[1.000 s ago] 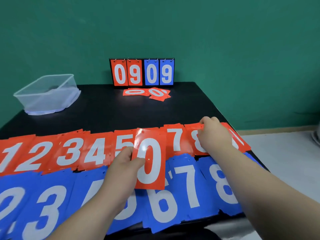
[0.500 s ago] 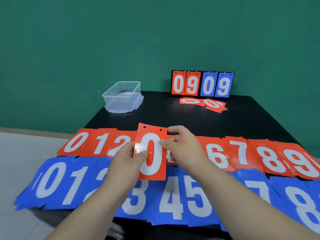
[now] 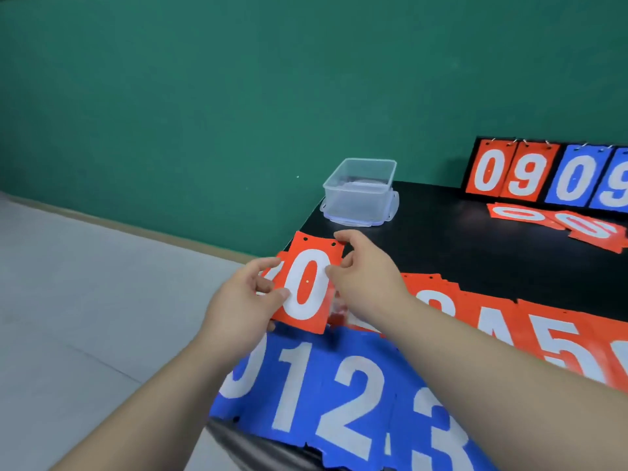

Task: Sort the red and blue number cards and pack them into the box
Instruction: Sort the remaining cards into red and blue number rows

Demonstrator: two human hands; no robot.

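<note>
I hold a red card with a white 0 (image 3: 307, 283) up over the left end of the red row. My left hand (image 3: 244, 300) pinches its left edge between thumb and fingers. My right hand (image 3: 365, 277) pinches its upper right edge. Behind it a row of red number cards (image 3: 543, 334) runs to the right along the black table (image 3: 458, 246). A row of blue number cards (image 3: 339, 396) lies in front, showing 0, 1, 2, 3. The clear plastic box (image 3: 360, 192) stands at the table's far left corner.
A black stand with red and blue flip numbers 0 9 0 9 (image 3: 543, 175) stands at the back right. Two loose red 0 cards (image 3: 560, 226) lie before it. The table's left edge drops to a grey floor (image 3: 85, 300); a green wall is behind.
My view has swung left along the rows. My right hand left the far right red cards and took the red 0 card's right edge; both hands carried it to the row's left end.
</note>
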